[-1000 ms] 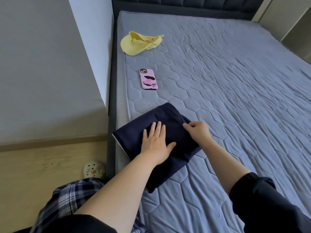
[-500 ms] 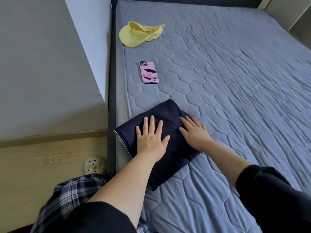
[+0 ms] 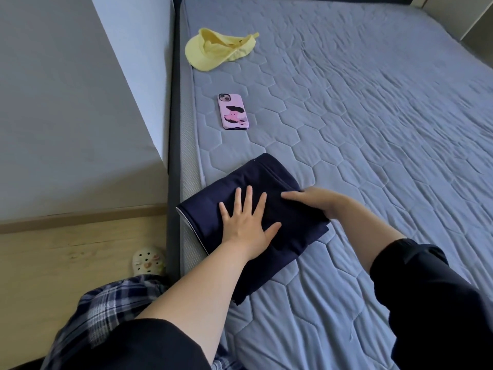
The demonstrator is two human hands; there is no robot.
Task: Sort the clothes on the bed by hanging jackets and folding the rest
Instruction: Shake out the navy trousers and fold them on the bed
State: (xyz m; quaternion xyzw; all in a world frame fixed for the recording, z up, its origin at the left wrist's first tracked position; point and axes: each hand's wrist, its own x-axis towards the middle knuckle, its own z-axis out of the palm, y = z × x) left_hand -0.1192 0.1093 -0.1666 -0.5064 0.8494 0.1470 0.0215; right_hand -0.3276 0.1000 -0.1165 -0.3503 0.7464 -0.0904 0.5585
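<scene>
A folded navy garment [image 3: 256, 180] lies at the near left edge of the grey quilted bed [image 3: 373, 129]. My left hand [image 3: 246, 220] presses flat on its middle, fingers spread and straight. At the garment's right edge rests my right hand [image 3: 312, 200], turned on its side with the fingers pointing left along the fabric; whether its lower fingers tuck under the fold is hidden. Near the bed's head on the left side lies a yellow cap [image 3: 218, 50].
A phone in a pink case [image 3: 233, 111] lies face down between the cap and the garment. A grey wall [image 3: 66, 108] and a wooden floor [image 3: 66, 263] run along the bed's left side, with a pale clog [image 3: 148, 260] by the frame.
My right hand went from pinching the garment's right corner to lying flat, and now stands on its side at that edge. The left hand stayed pressed on the fabric.
</scene>
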